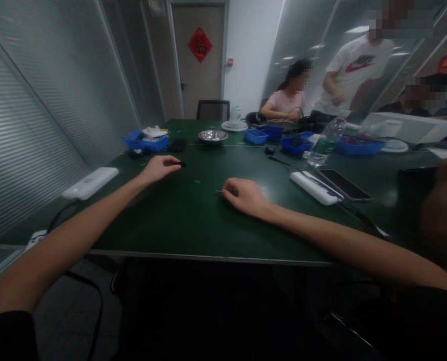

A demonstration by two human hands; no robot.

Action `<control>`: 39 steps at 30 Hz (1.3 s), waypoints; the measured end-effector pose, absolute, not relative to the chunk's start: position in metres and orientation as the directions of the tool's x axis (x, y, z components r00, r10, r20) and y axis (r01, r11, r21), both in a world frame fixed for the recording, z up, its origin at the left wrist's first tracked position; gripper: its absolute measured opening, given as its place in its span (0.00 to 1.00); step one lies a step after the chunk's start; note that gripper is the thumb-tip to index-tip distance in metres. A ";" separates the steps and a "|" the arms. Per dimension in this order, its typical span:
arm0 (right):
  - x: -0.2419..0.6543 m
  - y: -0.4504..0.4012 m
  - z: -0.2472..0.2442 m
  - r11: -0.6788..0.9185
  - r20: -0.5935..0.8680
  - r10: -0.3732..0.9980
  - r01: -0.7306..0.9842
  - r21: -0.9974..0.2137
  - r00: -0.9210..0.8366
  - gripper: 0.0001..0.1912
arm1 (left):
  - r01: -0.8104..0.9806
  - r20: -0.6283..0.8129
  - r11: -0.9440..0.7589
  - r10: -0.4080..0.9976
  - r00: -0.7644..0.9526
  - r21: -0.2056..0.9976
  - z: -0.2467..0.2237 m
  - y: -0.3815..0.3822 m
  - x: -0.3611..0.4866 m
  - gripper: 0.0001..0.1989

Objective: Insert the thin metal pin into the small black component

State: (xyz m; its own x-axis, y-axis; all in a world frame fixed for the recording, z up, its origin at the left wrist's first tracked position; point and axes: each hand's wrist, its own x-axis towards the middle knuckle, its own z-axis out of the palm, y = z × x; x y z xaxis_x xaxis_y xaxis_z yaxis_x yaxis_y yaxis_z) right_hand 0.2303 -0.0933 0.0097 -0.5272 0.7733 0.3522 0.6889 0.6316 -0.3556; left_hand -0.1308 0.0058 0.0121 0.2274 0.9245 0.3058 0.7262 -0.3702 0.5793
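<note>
Over the left part of the green table (155, 228), my left hand (158, 169) pinches a small black piece (183, 164) between thumb and fingertips. My right hand (246, 194) rests near the middle with its fingers curled round a thin metal-tipped tool (218, 190); most of that tool is hidden by the fingers. Between the two hands lies a tiny green item (197, 181), too small to make out. A dark flat object (177, 145) sits just beyond my left hand.
White power strips (91, 183) lie at left and right (315, 187). A phone (344, 184), an upright bottle (325, 143), a metal bowl (212, 137) and several blue trays (146, 142) stand farther back. People are at the right side.
</note>
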 end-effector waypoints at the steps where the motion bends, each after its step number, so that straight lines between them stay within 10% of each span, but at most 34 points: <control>1: 0.230 -0.094 0.010 0.631 0.349 0.774 0.689 -0.357 -0.528 0.08 | 0.721 0.288 -0.359 0.930 0.227 0.593 0.012 0.006 -0.134 0.22; 8: 0.230 -0.095 0.012 0.631 0.341 0.775 0.685 -0.364 -0.532 0.08 | 0.576 0.215 -0.611 0.764 0.608 0.543 0.003 -0.017 -0.093 0.19; 17: 0.229 -0.098 0.015 0.627 0.329 0.778 0.684 -0.371 -0.535 0.08 | 0.583 0.245 -0.645 0.747 0.618 0.495 0.008 -0.032 -0.078 0.15; 39: 0.229 -0.097 0.013 0.644 0.334 0.764 0.680 -0.351 -0.552 0.09 | 0.888 0.182 -0.058 0.983 -0.029 0.456 0.011 0.034 -0.243 0.19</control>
State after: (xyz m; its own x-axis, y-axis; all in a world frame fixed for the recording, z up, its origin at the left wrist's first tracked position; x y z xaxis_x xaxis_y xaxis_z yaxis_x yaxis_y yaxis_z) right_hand 0.2292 -0.0975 0.0135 -0.5517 0.7644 0.3336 0.6798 0.6439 -0.3511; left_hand -0.2427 0.0341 0.0114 -0.0294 0.9828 0.1823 0.8883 -0.0579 0.4557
